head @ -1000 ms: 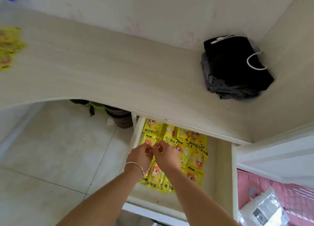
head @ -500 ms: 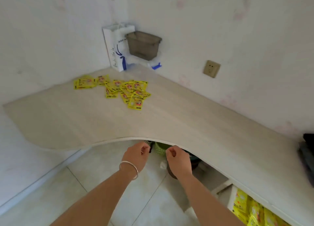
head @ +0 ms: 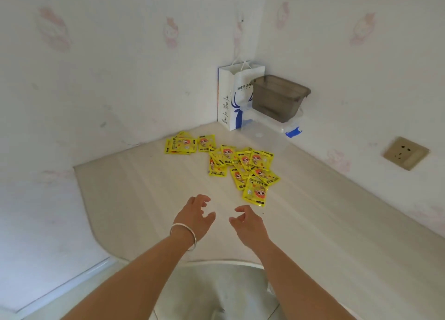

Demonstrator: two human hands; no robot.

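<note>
Both hands were held over the pale desk (head: 134,199), side by side and apart. The left hand (head: 196,213), a silver bangle (head: 184,233) on its wrist, had its fingers spread and loosely bent, gripping nothing. The right hand (head: 248,221) was likewise empty, fingers relaxed and slightly curled. Whether either hand touched the desk surface could not be told from this angle. The yellow packets (head: 240,165) lay scattered and overlapping on the desk just beyond the fingertips, nearest the right hand, untouched. In the corner behind them stood a white paper bag (head: 232,98) beside a brown plastic bin (head: 279,98). A wall socket (head: 405,153) sat to the right.
</note>
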